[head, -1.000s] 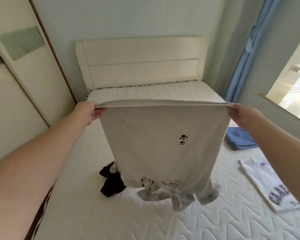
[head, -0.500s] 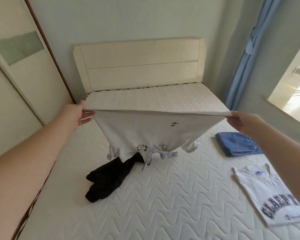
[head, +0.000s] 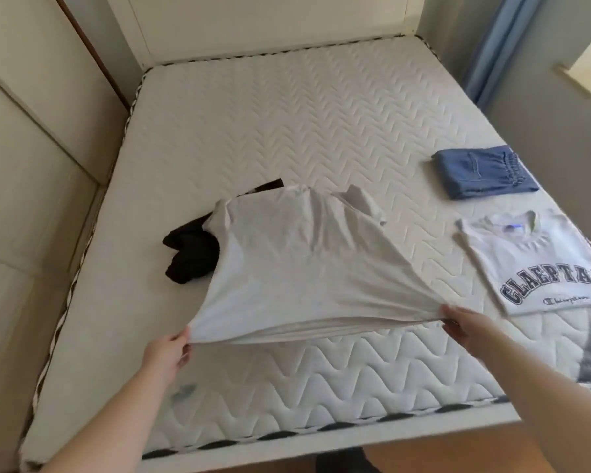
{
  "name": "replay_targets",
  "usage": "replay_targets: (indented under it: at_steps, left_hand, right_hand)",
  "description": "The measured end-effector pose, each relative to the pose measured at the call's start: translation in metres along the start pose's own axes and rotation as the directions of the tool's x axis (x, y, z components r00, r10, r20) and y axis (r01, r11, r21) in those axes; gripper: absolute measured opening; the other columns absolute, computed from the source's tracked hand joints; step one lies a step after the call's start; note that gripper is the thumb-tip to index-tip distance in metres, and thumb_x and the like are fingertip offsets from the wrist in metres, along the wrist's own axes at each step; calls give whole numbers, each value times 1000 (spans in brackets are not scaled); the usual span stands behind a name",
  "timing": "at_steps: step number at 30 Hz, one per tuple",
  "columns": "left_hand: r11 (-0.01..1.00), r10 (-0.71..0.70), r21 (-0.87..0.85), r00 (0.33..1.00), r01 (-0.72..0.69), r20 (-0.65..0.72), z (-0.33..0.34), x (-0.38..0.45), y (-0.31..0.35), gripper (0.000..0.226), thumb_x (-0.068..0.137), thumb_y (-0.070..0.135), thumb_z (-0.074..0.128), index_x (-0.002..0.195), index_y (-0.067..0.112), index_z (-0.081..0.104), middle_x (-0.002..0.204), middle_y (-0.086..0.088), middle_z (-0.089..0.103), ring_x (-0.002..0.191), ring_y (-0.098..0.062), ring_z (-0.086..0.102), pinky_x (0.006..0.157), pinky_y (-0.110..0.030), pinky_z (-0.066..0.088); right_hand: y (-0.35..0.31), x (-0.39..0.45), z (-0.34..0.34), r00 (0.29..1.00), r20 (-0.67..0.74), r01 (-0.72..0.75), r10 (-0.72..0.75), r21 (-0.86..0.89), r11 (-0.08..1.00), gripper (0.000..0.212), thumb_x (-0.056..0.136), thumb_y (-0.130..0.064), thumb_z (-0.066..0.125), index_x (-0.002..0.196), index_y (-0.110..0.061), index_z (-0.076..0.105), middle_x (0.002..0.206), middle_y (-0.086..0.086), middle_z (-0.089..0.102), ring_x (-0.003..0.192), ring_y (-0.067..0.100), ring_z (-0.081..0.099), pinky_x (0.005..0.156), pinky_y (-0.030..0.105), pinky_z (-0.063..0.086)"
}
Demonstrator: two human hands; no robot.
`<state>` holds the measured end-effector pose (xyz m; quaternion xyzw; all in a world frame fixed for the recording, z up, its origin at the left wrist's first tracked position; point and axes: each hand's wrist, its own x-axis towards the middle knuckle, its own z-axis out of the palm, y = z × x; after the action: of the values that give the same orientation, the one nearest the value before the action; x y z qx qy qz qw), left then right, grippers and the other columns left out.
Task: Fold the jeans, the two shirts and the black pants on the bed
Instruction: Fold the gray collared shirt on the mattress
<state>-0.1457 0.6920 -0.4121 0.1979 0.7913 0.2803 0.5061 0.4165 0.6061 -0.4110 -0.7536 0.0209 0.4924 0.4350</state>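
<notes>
from the head view i'm seeing the left hand (head: 166,349) and right hand (head: 463,327) each pinching shut on a hem corner of the grey shirt (head: 297,264), which is lying spread on the bed (head: 287,107), partly covering the crumpled black pants (head: 191,254). the jeans (head: 481,172) are sitting folded; the lettered shirt (head: 539,264) is looking folded too. i'm judging two garments left.

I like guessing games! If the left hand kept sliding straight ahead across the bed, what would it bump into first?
Probably the black pants. The left hand points up the bed, pinching a corner of the grey shirt, and the pants lie ahead, partly under it. Depth is hard to judge.
</notes>
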Motion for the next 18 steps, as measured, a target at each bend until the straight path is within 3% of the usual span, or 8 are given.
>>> replay_targets:
  at_steps: [3,7,9,11,14,18]
  left_hand:
    - [995,-18,100,1000,20,-22,-12,22,-81,15,91,12,68,93,-2,66,64,-11,57,45,-15,50,36,-15,44]
    - [968,3,250,1000,4,-29,-28,37,-171,16,91,13,69,88,-3,69,62,-10,57,54,-20,46,49,-24,44]
    - [943,32,331,999,-27,-10,-31,41,-206,20,92,17,68,80,1,68,61,-9,58,56,-21,48,59,-30,41]
    - [930,44,365,999,-40,-3,-33,46,-235,20,93,17,67,77,4,67,61,-9,59,58,-22,50,65,-34,43]
    - [911,53,411,998,-40,-20,-34,56,-266,17,93,18,66,79,10,67,62,-9,63,60,-26,53,69,-41,50]
    - [863,86,498,996,-81,14,-33,58,-290,21,96,21,61,78,12,67,63,-7,65,61,-26,55,66,-37,46]
  right_hand:
    - [70,16,-25,999,-38,-36,33,-89,995,19,95,-8,62,114,-6,60,71,4,68,49,4,65,45,16,52]
    - [158,32,-41,991,-118,-94,67,-243,965,16,95,-7,61,110,-3,57,77,10,63,67,16,60,43,15,52]
    - [193,41,-49,984,-174,-104,49,-324,940,15,94,-9,64,107,-2,60,76,11,61,66,17,57,42,14,51]
    - [226,50,-57,981,-196,-98,16,-419,903,18,91,-17,69,101,-3,67,72,9,67,65,19,62,50,19,56]
    - [262,67,-75,978,-201,-70,-60,-582,810,33,80,-43,72,94,-13,74,67,-1,73,74,21,71,76,39,60]
    - [262,45,-67,942,-273,-17,-194,-619,786,17,86,-41,72,90,-25,68,81,3,71,86,29,65,82,39,52]
